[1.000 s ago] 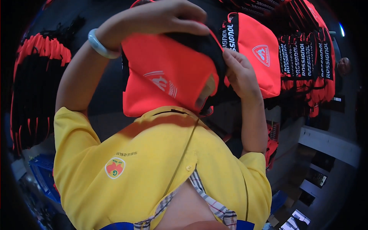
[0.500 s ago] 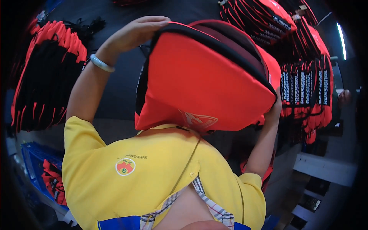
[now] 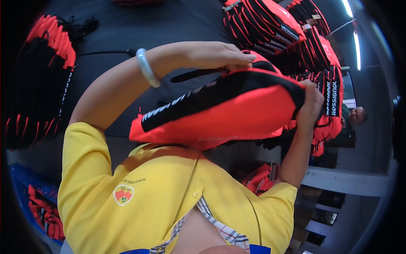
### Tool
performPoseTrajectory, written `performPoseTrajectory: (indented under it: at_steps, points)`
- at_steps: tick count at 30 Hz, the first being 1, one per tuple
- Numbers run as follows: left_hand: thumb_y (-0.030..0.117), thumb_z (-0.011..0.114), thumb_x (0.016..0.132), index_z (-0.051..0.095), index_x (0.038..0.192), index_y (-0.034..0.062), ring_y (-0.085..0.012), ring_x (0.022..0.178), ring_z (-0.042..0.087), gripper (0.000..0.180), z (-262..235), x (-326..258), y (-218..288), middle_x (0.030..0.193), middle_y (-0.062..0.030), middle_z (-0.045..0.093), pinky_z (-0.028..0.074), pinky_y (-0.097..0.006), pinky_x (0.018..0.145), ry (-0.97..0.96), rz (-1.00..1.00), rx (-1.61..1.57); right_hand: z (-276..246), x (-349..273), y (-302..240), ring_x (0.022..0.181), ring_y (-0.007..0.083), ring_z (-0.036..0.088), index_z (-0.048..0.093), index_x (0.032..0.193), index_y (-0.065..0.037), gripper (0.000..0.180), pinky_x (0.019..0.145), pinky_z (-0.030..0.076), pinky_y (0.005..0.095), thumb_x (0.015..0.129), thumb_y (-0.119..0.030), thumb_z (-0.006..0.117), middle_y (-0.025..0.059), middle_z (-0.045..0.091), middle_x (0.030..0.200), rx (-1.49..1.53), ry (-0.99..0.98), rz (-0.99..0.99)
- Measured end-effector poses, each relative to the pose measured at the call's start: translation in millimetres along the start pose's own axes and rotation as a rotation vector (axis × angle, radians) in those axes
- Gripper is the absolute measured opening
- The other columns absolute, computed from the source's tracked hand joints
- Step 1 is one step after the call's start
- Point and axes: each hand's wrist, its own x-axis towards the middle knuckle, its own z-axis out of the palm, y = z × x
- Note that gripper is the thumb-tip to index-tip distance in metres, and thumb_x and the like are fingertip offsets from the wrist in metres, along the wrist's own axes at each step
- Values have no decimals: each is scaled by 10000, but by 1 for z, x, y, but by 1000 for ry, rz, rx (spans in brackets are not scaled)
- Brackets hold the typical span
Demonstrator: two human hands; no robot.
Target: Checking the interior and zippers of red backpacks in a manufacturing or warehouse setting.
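A red and black fabric bag is tilted in front of my chest, its black side strip with white lettering turned up. My left hand, with a pale bangle on the wrist, reaches over its top edge. The fingers lie together and the thumb is bent under at that edge. At the bag's right end my right hand is closed round the black corner; part of its fingers is hidden. A black strap sticks out from the bag below my left wrist.
A dark table spreads beyond the bag. Stacked red and black bags stand at left and in piles at far right. A blue crate with red pieces sits low left. Another person is at the right.
The bag has turned from its red front and open mouth to its black side and looks flatter. My left hand moved right along the top edge; my right hand now shows more fully.
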Motion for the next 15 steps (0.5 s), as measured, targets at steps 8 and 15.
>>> performPoseTrajectory:
  at_steps: [8, 15]
  points:
    - [292, 603, 981, 707, 1107, -10, -155, 800, 655, 343, 42, 6, -18, 911, -70, 708, 481, -286, 753, -94, -144, -825, -24, -29, 27, 528, 204, 556, 622, 763, 39, 530, 532, 363, 325, 1057, -310, 352, 106, 540, 615, -251, -66, -125]
    - [52, 537, 1003, 726, 1160, 37, -139, 985, 670, 246, 21, 24, -10, 1260, -78, 662, 510, -240, 808, -145, 450, -675, -5, 1, 47, 610, 261, 593, 602, 813, 10, 542, 591, 435, 375, 1053, -332, 256, 124, 586, 681, -299, 145, -250]
